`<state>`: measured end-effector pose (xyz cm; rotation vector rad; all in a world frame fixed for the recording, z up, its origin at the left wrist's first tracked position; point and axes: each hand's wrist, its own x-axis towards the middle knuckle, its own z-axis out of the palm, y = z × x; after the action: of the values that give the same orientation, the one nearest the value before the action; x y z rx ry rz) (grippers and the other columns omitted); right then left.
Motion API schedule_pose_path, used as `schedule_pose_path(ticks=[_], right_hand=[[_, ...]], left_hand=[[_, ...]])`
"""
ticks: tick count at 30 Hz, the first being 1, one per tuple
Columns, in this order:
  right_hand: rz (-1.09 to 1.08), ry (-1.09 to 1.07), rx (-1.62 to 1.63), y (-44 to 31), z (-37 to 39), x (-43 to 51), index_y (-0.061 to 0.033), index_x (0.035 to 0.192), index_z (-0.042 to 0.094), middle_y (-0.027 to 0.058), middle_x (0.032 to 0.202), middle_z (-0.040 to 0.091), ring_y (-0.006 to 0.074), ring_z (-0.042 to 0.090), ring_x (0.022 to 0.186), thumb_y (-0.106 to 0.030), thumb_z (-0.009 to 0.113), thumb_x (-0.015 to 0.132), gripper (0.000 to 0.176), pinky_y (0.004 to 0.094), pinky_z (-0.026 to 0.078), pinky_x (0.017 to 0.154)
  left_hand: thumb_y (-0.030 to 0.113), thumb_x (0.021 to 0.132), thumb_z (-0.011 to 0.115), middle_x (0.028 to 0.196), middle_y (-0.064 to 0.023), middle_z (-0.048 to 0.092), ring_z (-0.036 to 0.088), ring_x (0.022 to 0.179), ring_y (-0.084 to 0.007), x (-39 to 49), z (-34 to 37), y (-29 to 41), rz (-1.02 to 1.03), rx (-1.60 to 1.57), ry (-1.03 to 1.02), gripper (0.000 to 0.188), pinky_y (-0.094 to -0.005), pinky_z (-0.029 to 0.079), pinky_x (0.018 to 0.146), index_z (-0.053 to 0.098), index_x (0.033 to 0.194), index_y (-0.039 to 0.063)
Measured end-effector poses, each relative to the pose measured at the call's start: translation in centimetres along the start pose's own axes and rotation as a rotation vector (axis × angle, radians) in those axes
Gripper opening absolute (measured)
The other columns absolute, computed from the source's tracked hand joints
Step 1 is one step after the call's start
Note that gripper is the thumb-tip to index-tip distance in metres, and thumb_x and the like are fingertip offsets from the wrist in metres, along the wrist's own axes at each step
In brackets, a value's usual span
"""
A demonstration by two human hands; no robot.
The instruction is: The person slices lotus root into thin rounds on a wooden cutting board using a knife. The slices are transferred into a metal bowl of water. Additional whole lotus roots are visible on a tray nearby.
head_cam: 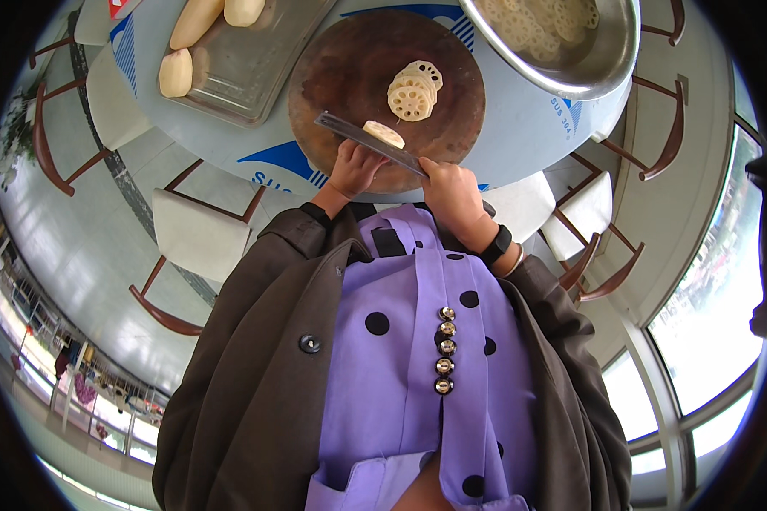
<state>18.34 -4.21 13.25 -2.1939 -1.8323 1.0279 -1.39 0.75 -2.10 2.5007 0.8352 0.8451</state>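
My right hand (452,195) grips the handle end of a cleaver (358,135), its blade slanting across the near part of a round wooden chopping board (332,83). Behind the blade, on my side, my left hand (356,169) has its fingers curled close against it. Whether those fingers hold a piece is hidden. Just beyond the blade, a lotus root slice (383,134) leans at a tilt. Farther up the board lies an overlapping stack of round lotus root slices (411,101), their holes showing.
A metal tray (246,115) at upper left holds peeled lotus root pieces (176,73). At upper right, a steel basin (569,89) contains lotus slices (537,32) in liquid. Blue-and-white sheeting (217,140) covers the table. White-seated chairs (198,230) stand around it.
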Motion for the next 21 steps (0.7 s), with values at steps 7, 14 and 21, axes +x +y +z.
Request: schedule_pose_path(ticks=[7, 14, 21], right_hand=[[0.004, -0.043, -0.030, -0.5, -0.6, 0.2, -0.0017, 0.087, 0.061, 0.0187, 0.071, 0.065, 0.0368, 0.066, 0.067, -0.007, 0.053, 0.085, 0.009, 0.0461, 0.053, 0.061], [0.066, -0.099, -0.022, -0.5, -0.5, 0.4, -0.0021, 0.088, 0.062, 0.0200, 0.074, 0.066, 0.0393, 0.065, 0.071, -0.008, 0.054, 0.085, 0.011, 0.0482, 0.052, 0.064], [0.150, -0.210, -0.050, -1.4, -1.0, 1.6, -0.0026, 0.087, 0.066, 0.0207, 0.077, 0.067, 0.0400, 0.066, 0.073, -0.006, 0.053, 0.083, 0.015, 0.0492, 0.053, 0.067]], left_hand=[[0.019, 0.078, 0.077, 0.114, -0.0066, 0.060, 0.052, 0.110, -0.0310, -0.1, 0.2, -0.1, -0.011, 0.011, 0.006, 0.035, -0.0426, 0.042, 0.093, 0.065, 0.109, 0.009], [0.018, 0.078, 0.078, 0.113, -0.0065, 0.060, 0.050, 0.111, -0.0310, -0.1, 0.1, -0.1, -0.024, 0.000, -0.025, 0.037, -0.0419, 0.042, 0.093, 0.064, 0.111, 0.009], [0.017, 0.078, 0.078, 0.119, -0.0064, 0.057, 0.047, 0.113, -0.0308, -0.6, 0.6, -0.4, -0.028, -0.013, 0.011, 0.038, -0.0405, 0.042, 0.095, 0.064, 0.113, 0.011]])
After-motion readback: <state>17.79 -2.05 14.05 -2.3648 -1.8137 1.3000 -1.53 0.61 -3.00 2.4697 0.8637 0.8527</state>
